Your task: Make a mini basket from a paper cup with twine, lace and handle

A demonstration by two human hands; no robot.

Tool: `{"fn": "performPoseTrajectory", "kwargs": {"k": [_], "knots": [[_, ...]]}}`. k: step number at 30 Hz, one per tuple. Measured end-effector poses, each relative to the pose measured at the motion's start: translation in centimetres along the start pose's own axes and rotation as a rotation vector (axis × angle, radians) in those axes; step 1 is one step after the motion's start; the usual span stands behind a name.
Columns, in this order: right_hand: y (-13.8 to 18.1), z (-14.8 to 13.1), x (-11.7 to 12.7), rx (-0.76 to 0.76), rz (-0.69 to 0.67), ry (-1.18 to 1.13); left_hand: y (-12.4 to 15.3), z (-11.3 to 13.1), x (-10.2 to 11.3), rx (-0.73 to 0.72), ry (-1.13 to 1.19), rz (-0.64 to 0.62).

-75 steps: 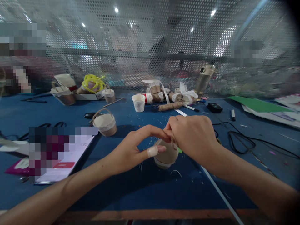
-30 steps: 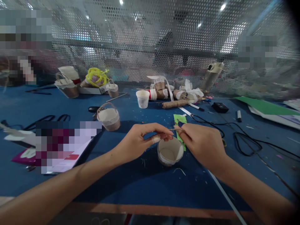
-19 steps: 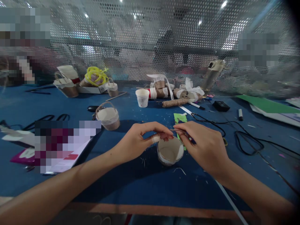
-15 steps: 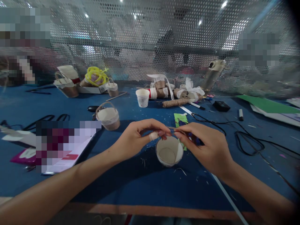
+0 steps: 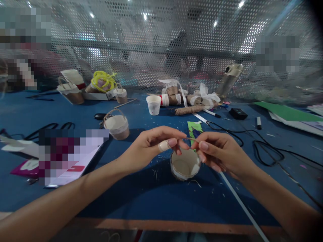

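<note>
A short, thin brown piece of twine [image 5: 192,139] is pinched between the thumb and fingers of my right hand [image 5: 219,151]. Its free end points left and meets the index fingertip of my left hand [image 5: 158,143]. The left thumb, wrapped with a pale bandage, stands apart from that finger. Below both hands a paper cup [image 5: 185,164] with a white rim edge sits on the blue table, its mouth facing up and its inside bare. The right fingertips overlap its upper right rim from my view. A green packet [image 5: 191,127] with a dark blue tool lies behind the hands.
A small basket with a handle [image 5: 117,126] stands left of my hands. Farther back are white paper cups [image 5: 153,105], a twine roll [image 5: 188,110] and a bottle [image 5: 229,80] by the mesh screen. Black cable [image 5: 267,154] loops at right; a tablet-like panel [image 5: 83,161] lies left.
My left thumb has parted from the index finger. My right hand has turned, showing more thumb and fingers, and more of the twine is visible. The cup has shifted slightly right.
</note>
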State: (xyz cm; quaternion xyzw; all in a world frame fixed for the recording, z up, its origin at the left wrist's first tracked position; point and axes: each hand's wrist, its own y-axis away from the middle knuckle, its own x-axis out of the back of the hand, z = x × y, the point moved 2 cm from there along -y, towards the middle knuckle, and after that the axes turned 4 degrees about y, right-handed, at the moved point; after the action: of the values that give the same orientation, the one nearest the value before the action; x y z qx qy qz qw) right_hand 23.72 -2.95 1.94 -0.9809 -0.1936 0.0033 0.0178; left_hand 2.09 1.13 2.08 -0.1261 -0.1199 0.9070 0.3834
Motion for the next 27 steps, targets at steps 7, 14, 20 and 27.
{"fn": "performPoseTrajectory", "kwargs": {"k": [7, 14, 20, 27], "knots": [[-0.3, 0.6, -0.1, -0.003, -0.029, -0.087, -0.3, -0.2, 0.2, 0.096, 0.039, -0.033], [-0.4, 1.0, 0.3, 0.013, -0.021, -0.091, -0.4, -0.5, 0.2, 0.095, -0.040, -0.036], [-0.7, 1.4, 0.2, 0.005, -0.024, -0.137, -0.2, -0.5, 0.5, 0.061, -0.174, -0.043], [-0.6, 1.3, 0.5, 0.007, -0.032, -0.144, 0.1, -0.5, 0.3, 0.005, -0.331, -0.047]]}}
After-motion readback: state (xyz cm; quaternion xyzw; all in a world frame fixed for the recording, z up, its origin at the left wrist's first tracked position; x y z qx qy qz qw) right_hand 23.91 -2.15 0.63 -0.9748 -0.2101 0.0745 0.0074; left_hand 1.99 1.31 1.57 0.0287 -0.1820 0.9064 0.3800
